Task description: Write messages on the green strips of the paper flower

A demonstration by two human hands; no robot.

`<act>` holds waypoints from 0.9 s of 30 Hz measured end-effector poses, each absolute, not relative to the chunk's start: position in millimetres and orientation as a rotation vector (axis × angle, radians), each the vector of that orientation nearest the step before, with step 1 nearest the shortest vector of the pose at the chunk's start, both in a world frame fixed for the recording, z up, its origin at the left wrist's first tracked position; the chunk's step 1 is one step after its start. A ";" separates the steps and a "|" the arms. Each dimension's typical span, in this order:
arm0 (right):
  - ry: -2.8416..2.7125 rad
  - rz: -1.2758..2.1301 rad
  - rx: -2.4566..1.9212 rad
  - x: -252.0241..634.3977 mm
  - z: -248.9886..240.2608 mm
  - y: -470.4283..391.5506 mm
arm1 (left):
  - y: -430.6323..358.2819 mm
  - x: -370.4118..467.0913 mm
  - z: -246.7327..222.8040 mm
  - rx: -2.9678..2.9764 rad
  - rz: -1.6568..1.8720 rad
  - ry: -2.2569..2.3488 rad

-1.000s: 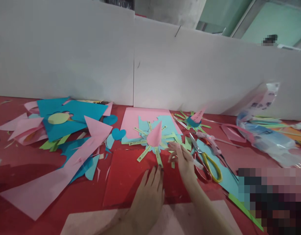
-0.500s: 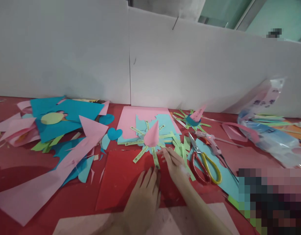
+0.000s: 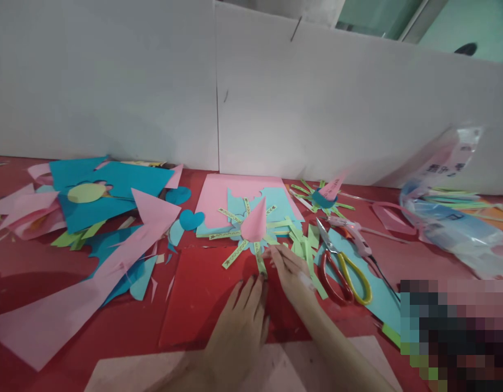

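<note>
A light-blue paper flower base with patterned green paper strips [image 3: 234, 254] fanning out carries a pink paper cone [image 3: 254, 223]. My left hand [image 3: 241, 321] lies flat with fingers stretched out, its fingertips at the lower end of the strip pointing toward me. Close beside that strip, my right hand [image 3: 292, 275] has its fingers drawn together in a pinch; what they hold, if anything, is hidden. Beneath lies a bright red sheet [image 3: 206, 305], with pink card [image 3: 218, 201] and light-blue paper behind.
Scissors [image 3: 337, 261] with red and yellow handles and a pink glue gun [image 3: 355, 237] lie at right. A second cone piece [image 3: 328, 193] stands behind them. Pink offcuts [image 3: 128, 261] and blue paper [image 3: 120, 188] cover the left. A plastic bag [image 3: 455, 218] rests far right.
The view has shifted slightly. Both hands stay at the same strip, with only small finger movement in the right hand.
</note>
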State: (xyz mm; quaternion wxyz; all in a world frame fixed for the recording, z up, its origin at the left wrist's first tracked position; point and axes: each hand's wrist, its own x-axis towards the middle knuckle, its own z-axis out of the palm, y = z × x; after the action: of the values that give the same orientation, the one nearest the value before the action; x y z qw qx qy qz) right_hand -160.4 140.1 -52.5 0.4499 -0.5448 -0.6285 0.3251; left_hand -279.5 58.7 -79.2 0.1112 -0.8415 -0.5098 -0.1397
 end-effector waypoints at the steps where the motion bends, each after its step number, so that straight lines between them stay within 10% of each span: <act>1: -1.553 0.796 -1.357 -159.6 -53.4 140.3 | 58.9 -279.6 -78.6 -2.478 -0.403 -1.492; 27: -1.575 1.011 -1.293 -151.9 -61.7 145.1 | 58.9 -277.8 -79.8 -2.498 -0.365 -1.503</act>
State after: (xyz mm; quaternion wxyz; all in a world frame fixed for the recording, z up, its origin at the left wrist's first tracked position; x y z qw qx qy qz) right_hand -151.9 145.1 -61.7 0.4202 -0.5157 -0.6283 0.4034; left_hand -277.8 58.9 -79.8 0.1015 -0.8457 -0.5090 -0.1237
